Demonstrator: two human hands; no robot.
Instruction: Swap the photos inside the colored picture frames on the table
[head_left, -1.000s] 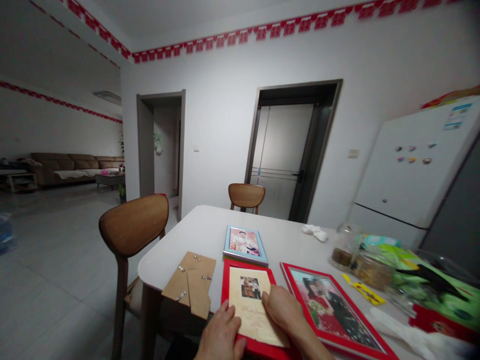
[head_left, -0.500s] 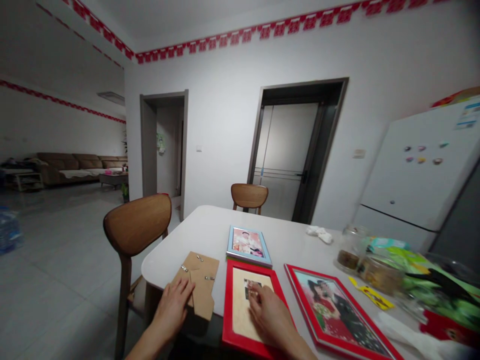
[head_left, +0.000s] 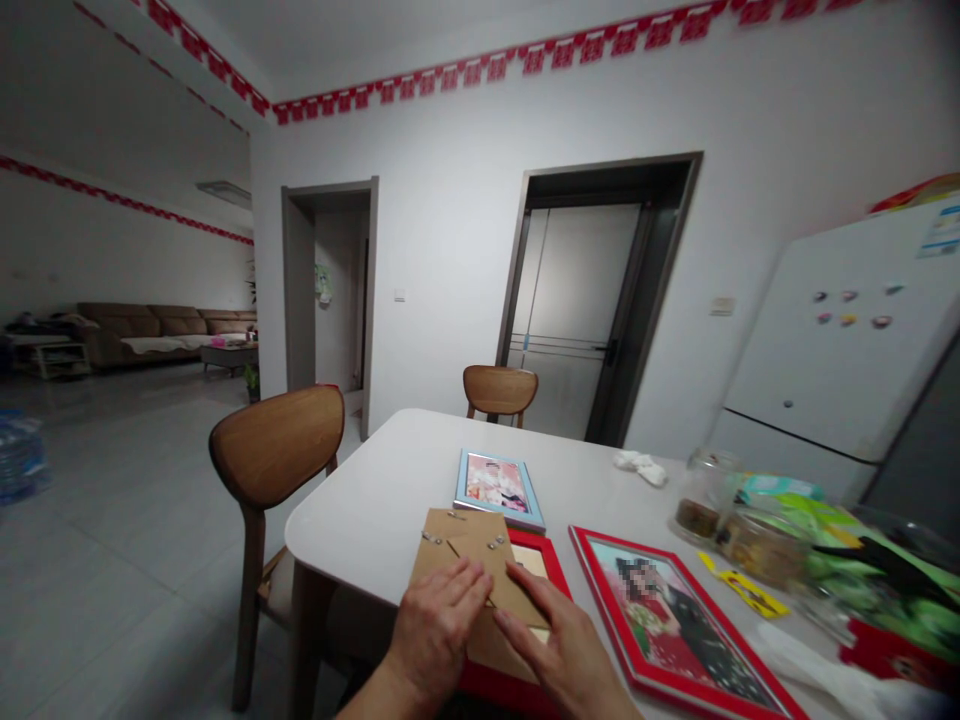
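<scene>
A brown picture-frame backing board [head_left: 469,535] with metal clips covers much of a red picture frame [head_left: 556,565] near the front of the table. My left hand [head_left: 439,620] grips the board's left side, its fingers lying together across the top. At the right edge, my right hand [head_left: 566,635] takes hold of the board, thumb and forefinger apart around its corner. Part of the cream insert inside the red frame still shows. Beyond the board lies a light-blue framed photo [head_left: 496,485]. Right of my hands rests a second red framed photo [head_left: 675,620].
On the white table [head_left: 360,490], a glass jar [head_left: 701,500], a round clear container [head_left: 761,545], a yellow packet [head_left: 754,597] and green bags [head_left: 889,570] crowd the right side. Crumpled tissue [head_left: 640,467] lies farther back. A wooden chair [head_left: 281,445] stands at the left.
My left hand has carried the backing board rightward from the table's left side, over the red frame. My right hand has left the small picture on the insert and now holds the board's edge.
</scene>
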